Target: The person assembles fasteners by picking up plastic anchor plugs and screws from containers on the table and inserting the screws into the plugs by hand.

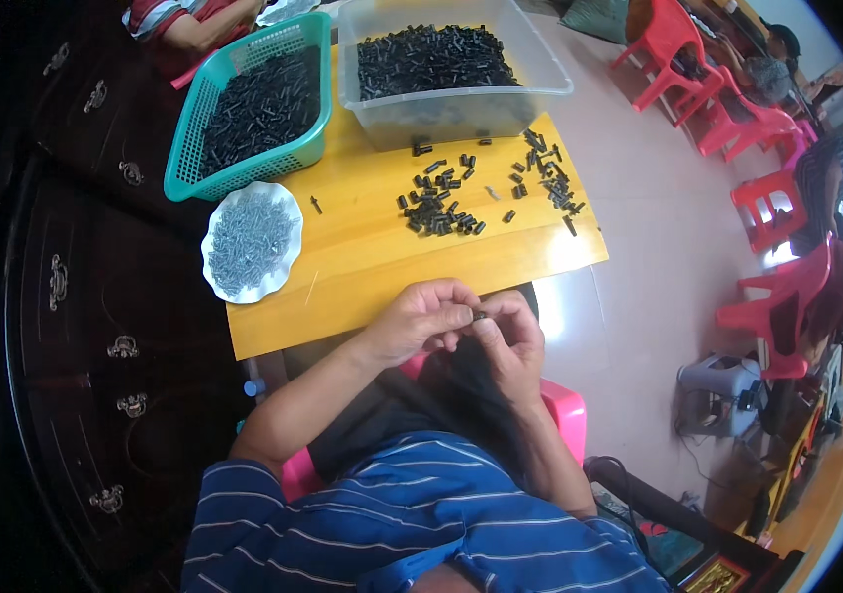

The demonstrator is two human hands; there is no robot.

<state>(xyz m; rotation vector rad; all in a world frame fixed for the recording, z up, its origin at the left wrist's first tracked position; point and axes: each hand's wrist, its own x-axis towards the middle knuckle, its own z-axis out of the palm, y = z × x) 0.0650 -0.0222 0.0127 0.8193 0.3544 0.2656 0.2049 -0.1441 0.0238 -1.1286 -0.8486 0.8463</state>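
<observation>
My left hand (426, 318) and my right hand (512, 348) meet just off the table's near edge, fingers closed in a pinch. Between the fingertips sits a small dark part (481, 315), mostly covered by them. Beyond the hands, a loose pile of short black cylindrical pieces (433, 212) lies on the yellow table (362, 272). Right of that pile, longer dark pieces with thin ends (558, 188) are gathered near the table's right edge. A white scalloped plate (290, 265) at the left holds many small silvery pieces. One single thin dark piece (316, 205) lies beside the plate.
A green basket (176, 163) and a translucent plastic tub (461, 114), both filled with black pieces, stand at the table's far side. Dark drawers (76, 296) line the left. Red chairs (674, 54) with seated people and a grey-blue stool (723, 390) are at the right.
</observation>
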